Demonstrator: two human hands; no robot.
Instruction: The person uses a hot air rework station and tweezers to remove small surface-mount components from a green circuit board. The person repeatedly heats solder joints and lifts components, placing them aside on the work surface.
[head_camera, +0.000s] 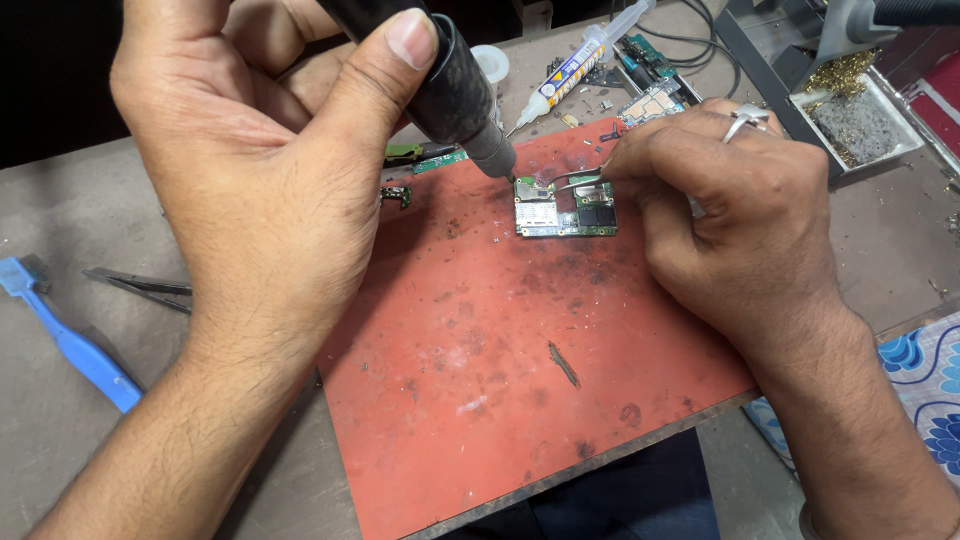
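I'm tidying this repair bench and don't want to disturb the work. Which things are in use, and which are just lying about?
In use:
left hand with black hot-air nozzle
right hand with tweezers
circuit board
red mat

Lying about:
blue brush
spare tweezers
syringe
brass-wool tray

A green circuit board (565, 207) lies on a stained red mat (520, 370); the brush (68, 340) is blue.

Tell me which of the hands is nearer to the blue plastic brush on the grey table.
Left. The left hand, gripping a black hot-air nozzle, is on the same side as the blue plastic brush; the right hand, holding metal tweezers, is far across the red mat.
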